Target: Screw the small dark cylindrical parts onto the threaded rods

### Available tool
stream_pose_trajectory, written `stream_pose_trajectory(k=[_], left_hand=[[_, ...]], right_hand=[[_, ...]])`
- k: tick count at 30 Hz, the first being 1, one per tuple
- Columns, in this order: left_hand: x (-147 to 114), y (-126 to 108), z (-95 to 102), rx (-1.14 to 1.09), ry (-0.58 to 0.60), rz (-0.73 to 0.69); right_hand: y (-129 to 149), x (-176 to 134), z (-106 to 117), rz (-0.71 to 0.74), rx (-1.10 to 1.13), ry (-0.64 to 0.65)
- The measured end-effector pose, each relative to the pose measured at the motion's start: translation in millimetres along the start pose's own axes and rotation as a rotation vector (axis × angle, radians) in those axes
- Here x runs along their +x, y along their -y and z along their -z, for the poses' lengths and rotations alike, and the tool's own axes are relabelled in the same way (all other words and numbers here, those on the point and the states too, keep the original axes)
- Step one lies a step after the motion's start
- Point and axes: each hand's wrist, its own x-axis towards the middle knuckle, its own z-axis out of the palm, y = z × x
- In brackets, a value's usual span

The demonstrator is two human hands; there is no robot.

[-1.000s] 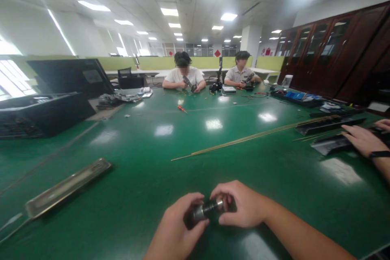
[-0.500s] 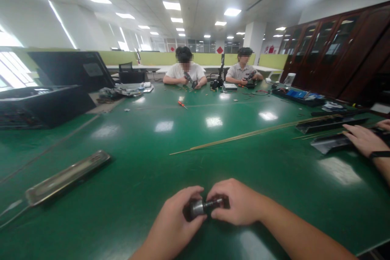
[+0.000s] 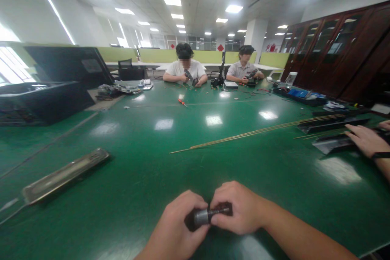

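Close to the front of the green table (image 3: 146,178), my left hand (image 3: 178,225) is wrapped round the thick end of a dark and silver cylindrical metal part (image 3: 201,217). A slimmer ribbed shaft points right from that part, and the fingers of my right hand (image 3: 240,207) close round it. Both hands are nearly touching, with the part lying sideways between them. My fingers and palms hide its two ends, so its exact kind is unclear.
Thin brass-coloured rods (image 3: 243,133) lie beyond my hands. A power strip (image 3: 65,174) is at left, an orange screwdriver (image 3: 182,102) farther off. A co-worker's hand (image 3: 367,140) rests by dark metal channels (image 3: 330,143) at right. Two people (image 3: 185,69) sit opposite holding power drills.
My hands have come closer together and moved slightly down in the picture. My right fingers now sit nearer the thick end of the part.
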Motion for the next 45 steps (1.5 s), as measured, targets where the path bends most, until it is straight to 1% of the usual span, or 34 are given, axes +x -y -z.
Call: stream_pose_trajectory(k=[6,11,17,21,30,37,45], left_hand=[[0.9,-0.8,0.4,-0.007,-0.016,-0.022],[0.8,-0.5,0.8,-0.024,-0.006,-0.028],[0.7,0.1,2.6,-0.033,-0.041,-0.020],[1.6,-1.5,2.7,-0.036,-0.057,-0.058],[3.5,-7.3,5.2,-0.037,-0.092,-0.133],[4.4,-3.2,6.9,-0.016,-0.139,-0.169],[3.7,-3.1,9.9,0.009,-0.164,-0.232]], right_hand=[[-0.6,1.4,-4.2,0.026,0.016,-0.042],[-3.2,-0.4,-7.2,-0.002,0.026,-0.040],[-1.2,-0.3,-8.5,-0.032,0.031,-0.049],[0.5,-1.4,-8.3,-0.033,-0.014,-0.060],[4.4,-2.4,-6.1,0.040,-0.029,-0.108],[5.0,-1.9,-1.2,0.027,-0.029,-0.127],[6.7,-1.2,2.9,0.014,-0.017,-0.135]])
